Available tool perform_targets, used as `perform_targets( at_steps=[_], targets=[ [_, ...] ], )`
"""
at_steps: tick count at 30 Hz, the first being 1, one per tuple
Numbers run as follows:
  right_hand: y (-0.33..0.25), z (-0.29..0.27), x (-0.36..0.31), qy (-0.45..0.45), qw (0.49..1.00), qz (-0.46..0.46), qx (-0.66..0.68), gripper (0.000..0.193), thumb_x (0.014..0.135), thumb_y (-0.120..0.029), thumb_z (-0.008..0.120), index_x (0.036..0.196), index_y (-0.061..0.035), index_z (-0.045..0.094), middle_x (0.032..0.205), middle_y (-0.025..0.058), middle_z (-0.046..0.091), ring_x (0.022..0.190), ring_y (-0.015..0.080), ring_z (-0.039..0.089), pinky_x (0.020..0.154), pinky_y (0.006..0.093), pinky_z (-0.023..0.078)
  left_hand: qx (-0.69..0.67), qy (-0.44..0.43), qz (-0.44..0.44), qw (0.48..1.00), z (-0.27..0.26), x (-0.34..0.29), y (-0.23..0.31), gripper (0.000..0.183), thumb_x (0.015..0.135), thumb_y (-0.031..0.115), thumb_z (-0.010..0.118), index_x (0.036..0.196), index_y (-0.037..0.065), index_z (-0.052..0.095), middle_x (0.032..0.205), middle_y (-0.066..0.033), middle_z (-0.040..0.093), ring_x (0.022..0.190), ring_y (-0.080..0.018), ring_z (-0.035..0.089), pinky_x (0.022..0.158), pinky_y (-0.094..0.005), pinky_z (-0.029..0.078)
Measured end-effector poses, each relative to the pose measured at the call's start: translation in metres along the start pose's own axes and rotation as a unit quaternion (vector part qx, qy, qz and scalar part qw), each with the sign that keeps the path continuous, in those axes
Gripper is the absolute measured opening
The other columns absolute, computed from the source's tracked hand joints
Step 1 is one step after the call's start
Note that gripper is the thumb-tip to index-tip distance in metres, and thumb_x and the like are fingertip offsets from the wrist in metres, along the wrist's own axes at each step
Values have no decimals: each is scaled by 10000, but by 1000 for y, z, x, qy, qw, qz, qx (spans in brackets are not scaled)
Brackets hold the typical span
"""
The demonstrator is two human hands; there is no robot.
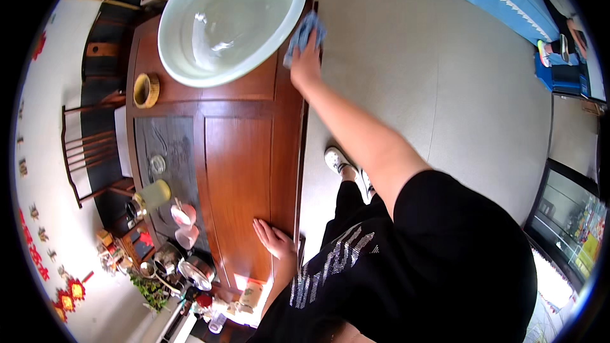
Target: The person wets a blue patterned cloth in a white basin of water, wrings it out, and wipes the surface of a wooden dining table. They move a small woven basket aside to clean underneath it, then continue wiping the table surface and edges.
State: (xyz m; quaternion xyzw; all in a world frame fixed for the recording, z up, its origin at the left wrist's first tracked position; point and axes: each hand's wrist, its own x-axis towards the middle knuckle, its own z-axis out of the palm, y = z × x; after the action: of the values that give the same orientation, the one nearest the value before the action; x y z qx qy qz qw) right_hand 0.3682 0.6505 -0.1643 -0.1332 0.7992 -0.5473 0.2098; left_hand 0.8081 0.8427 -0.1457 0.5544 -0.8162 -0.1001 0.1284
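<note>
My right hand [307, 67] is stretched far forward, its fingers closed on a blue-grey cloth [306, 38]. The cloth lies against the right edge of a reddish-brown wooden table [238, 178]. Right beside it on the tabletop stands a large pale basin [171, 57] that looks filled with clear water. Nearer to me, my left hand [274, 239] rests flat on the wood close to the same edge, fingers spread and holding nothing.
A dark inset tray [181, 136] on the table's left carries a glass lid-like disc [157, 164], a yellowish jar [154, 195] and pink cups [184, 214]. A round woven-looking ring [146, 91] sits beyond. Pots [196, 272] stand near left; wooden chair [89, 146] beyond. Another person's leg [559, 47] shows far right.
</note>
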Motion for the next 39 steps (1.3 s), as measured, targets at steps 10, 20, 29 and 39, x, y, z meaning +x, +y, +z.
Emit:
perform_targets(
  at_steps=[10,20,29,39],
  targets=[
    [76,7,-157,-23,968,62,243,478,1001,-237,491,1396,10,383,1269,194,552,1163,331,537,985,366,415,-143,-70,244,957,50,214,137,474,888,71,567,1355,11,507,1312,-185,555,1206,-362,510,1030,-446,383],
    [54,-7,22,-103,920,270,267,573,1003,-397,447,1418,-4,406,1316,137,554,1230,245,487,1041,312,350,-23,-109,298,948,90,279,184,628,880,247,614,1415,-18,417,1477,-201,404,1374,-415,343,1117,-495,288],
    [63,-12,245,34,894,163,416,458,988,-370,474,1314,-52,526,1223,174,614,1175,326,553,1003,366,399,-6,-141,288,947,88,278,187,633,894,287,575,1415,-33,410,1479,-224,389,1367,-440,343,1112,-511,296],
    [117,19,69,-36,988,83,122,545,910,-40,461,1442,-34,342,1443,261,377,1338,420,367,1110,407,323,-1,-135,284,949,91,277,187,641,907,369,560,1382,-46,447,1426,-258,439,1321,-468,393,1087,-528,323]
  ],
)
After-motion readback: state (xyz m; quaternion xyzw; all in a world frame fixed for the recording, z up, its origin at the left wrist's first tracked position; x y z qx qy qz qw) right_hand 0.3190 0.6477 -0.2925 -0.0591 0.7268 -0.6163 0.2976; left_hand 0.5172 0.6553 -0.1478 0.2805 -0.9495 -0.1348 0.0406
